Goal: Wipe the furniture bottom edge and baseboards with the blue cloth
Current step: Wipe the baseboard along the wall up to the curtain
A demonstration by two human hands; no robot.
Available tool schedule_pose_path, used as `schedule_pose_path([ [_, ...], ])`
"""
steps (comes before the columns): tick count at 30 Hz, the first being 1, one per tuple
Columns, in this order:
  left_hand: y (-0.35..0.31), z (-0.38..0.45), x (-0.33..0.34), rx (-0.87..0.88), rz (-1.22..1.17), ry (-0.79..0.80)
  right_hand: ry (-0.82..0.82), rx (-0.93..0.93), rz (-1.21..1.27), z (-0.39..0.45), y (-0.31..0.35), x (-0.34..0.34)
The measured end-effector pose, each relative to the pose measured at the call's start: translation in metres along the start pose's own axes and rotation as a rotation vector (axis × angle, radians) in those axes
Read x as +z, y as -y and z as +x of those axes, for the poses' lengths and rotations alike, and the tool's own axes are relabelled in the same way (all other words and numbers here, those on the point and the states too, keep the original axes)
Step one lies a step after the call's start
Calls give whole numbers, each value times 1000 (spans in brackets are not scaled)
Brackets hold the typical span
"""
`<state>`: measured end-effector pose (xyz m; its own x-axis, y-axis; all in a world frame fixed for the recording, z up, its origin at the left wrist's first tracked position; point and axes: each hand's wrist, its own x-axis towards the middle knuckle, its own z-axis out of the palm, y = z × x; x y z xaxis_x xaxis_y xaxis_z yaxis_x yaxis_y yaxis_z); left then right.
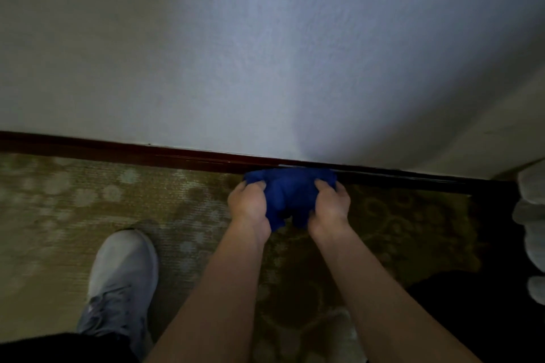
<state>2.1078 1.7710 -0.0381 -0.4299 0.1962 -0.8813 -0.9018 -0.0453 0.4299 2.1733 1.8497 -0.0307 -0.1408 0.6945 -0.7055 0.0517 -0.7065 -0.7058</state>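
A bunched blue cloth (290, 194) lies against the dark red-brown baseboard (147, 153) at the foot of a pale wall (265, 53). My left hand (249, 203) grips the cloth's left side with curled fingers. My right hand (330, 206) grips its right side the same way. The cloth's top edge touches the baseboard, and its lower part hangs between my wrists.
A patterned olive carpet (103, 200) covers the floor. My grey shoe (121, 283) stands at the lower left. White fabric (530, 215) shows at the right edge beside a dark area. The baseboard runs on left and right of the cloth.
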Motion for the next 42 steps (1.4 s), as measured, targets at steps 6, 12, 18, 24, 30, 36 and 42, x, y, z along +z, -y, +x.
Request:
schedule_pose_path([
  [6,-5,2,3,-13,-159,-11,-112,-166,-180,20,-18,27],
  [12,2,8,-17,64,-301,-310,176,-279,-543,3,-46,55],
  [18,-5,9,-15,106,-146,-121,-15,-186,-357,18,-38,48],
  [24,-9,20,-25,33,-93,-8,-140,-259,-417,28,-39,53],
  [30,5,18,-24,83,-57,16,-113,-370,-520,22,-40,49],
  [36,21,2,5,70,22,55,-132,-365,-555,28,-18,21],
  [42,8,12,-3,82,-73,-75,-119,-443,-600,23,-25,35],
])
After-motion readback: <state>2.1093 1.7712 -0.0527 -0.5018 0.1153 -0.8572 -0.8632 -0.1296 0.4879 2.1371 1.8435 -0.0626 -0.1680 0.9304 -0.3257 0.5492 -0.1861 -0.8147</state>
